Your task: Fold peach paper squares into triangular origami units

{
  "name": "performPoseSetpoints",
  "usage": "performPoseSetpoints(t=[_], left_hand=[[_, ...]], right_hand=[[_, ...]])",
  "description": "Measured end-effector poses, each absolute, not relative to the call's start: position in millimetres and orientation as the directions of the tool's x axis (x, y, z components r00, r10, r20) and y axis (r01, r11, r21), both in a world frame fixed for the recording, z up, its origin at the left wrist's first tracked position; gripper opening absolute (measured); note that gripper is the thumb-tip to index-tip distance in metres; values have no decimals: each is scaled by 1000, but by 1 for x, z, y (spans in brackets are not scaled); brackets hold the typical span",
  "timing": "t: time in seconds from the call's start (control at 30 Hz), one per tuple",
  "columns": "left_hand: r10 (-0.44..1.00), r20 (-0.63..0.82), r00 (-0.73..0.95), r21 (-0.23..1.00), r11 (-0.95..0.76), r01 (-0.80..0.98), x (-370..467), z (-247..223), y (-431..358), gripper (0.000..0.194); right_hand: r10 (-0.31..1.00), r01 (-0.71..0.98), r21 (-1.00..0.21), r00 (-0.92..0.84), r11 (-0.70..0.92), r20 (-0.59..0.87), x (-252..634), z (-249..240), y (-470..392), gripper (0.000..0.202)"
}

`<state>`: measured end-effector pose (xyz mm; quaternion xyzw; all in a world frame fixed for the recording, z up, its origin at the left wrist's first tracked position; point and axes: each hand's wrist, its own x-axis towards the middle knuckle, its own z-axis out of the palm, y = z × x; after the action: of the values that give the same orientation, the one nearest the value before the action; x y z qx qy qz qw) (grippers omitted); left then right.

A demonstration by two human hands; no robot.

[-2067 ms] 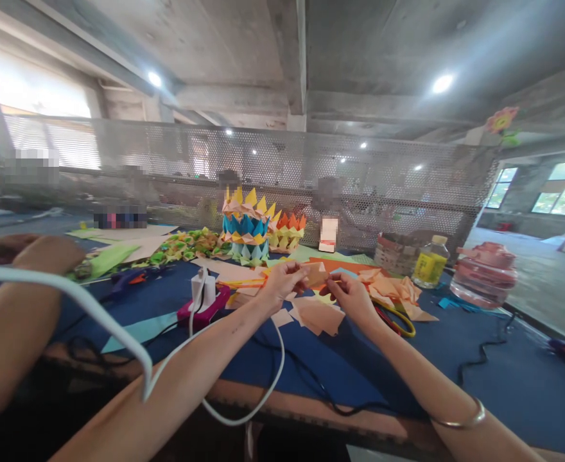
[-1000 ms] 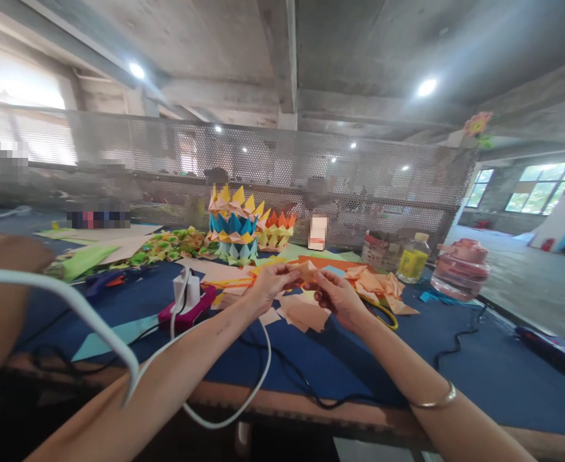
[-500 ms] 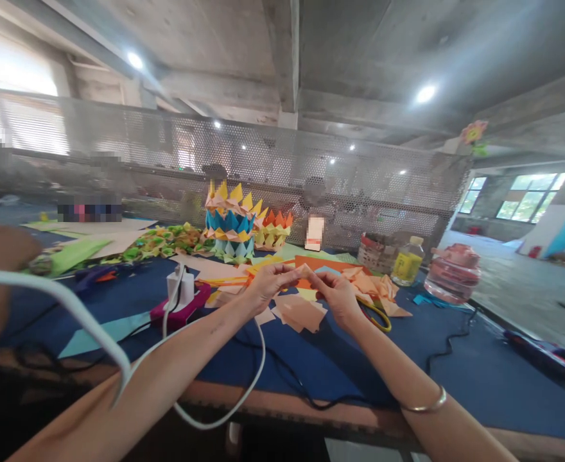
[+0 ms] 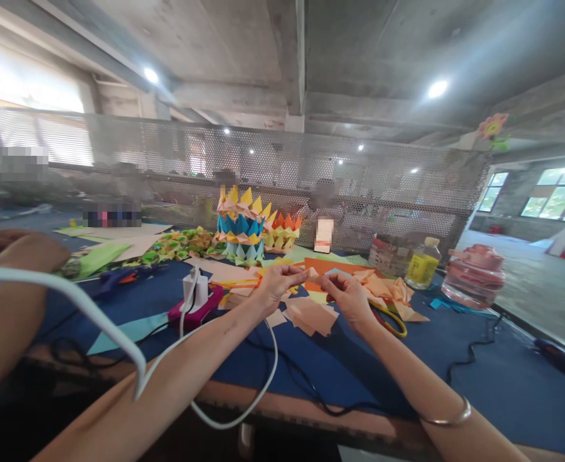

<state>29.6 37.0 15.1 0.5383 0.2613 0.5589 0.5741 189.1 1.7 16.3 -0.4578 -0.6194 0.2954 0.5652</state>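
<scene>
Peach paper, one small folded piece [image 4: 313, 274], sits raised between the two hands, above the blue-covered tabletop [image 4: 388, 385]. Left hand [image 4: 277, 285]: thumb and forefinger together, pinched on the piece's left end. Right hand [image 4: 350, 292]: fingertips at the opposite end, touching or nearly so; fingers curled, firmness of that grip hard to tell. Visible part of the paper runs crosswise, hand to hand; true long axis and folds too small to read. Neither hand clearly nearer, the piece lying right of the left fingertips and left of the right ones.

Nearer the body, just below the hands, a loose stack of flat peach paper sheets [image 4: 310, 314]. Behind them, a flat orange paper sheet [image 4: 330, 265]. Beside the right hand, a heap of crumpled-looking peach folded paper [image 4: 393, 292] and a yellow looped handle [image 4: 398, 326], probably scissors. Farther back, a tiered, spiky form of blue, yellow and peach paper [image 4: 241, 226], upright. Left of the left hand, a magenta power strip [image 4: 174, 314] with a white plug block [image 4: 194, 294] on it.
</scene>
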Motion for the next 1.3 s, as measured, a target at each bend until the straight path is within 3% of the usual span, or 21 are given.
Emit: performPoseSetpoints(t=[0.87, 1.03, 1.3], left_hand=[[926, 313, 211, 907, -226, -355, 32, 12, 36, 37], [908, 309, 285, 915, -202, -349, 32, 15, 33, 41], [889, 299, 347, 945, -224, -240, 32, 16, 29, 32]], right_hand=[[781, 472, -694, 17, 544, 624, 187, 13, -1, 26], [766, 492, -660, -23, 568, 642, 185, 15, -5, 26], [753, 539, -609, -72, 581, 655, 184, 16, -7, 22]])
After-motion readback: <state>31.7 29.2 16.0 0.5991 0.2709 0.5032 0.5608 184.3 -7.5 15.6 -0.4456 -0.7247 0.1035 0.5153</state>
